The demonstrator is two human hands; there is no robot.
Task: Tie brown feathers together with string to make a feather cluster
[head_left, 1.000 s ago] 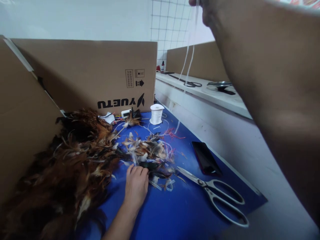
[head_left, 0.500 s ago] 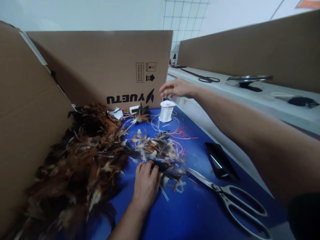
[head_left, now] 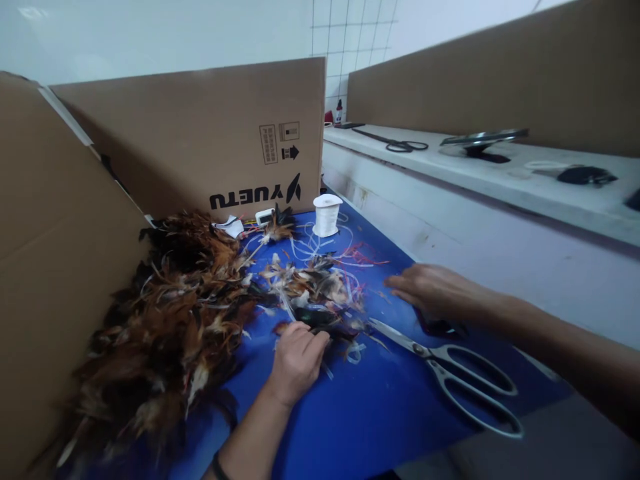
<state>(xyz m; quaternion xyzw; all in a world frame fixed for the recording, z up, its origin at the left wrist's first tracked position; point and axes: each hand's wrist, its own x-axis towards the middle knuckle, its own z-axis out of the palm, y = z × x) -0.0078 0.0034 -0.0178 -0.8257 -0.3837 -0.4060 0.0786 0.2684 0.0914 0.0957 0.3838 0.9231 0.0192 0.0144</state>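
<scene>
a blue table (head_left: 360, 413) spreads around the left hand (head_left: 300, 360). from that hand, a cardboard box (head_left: 190, 140) stands at eleven o'clock, a feather heap (head_left: 185, 320) at nine, scissors (head_left: 420, 349) at three, a smaller feather pile (head_left: 305, 283) at twelve. its fingers curl at the pile's near edge, grip unclear. the right hand (head_left: 435, 292), at two, has its fingers bunched, grip also unclear. a white spool (head_left: 327, 218) sits past twelve.

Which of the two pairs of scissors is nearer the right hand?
The large silver metal scissors on the blue tabletop, close beside the bare right hand. The dark, long-bladed scissors lie farther off, on the white ledge.
</scene>
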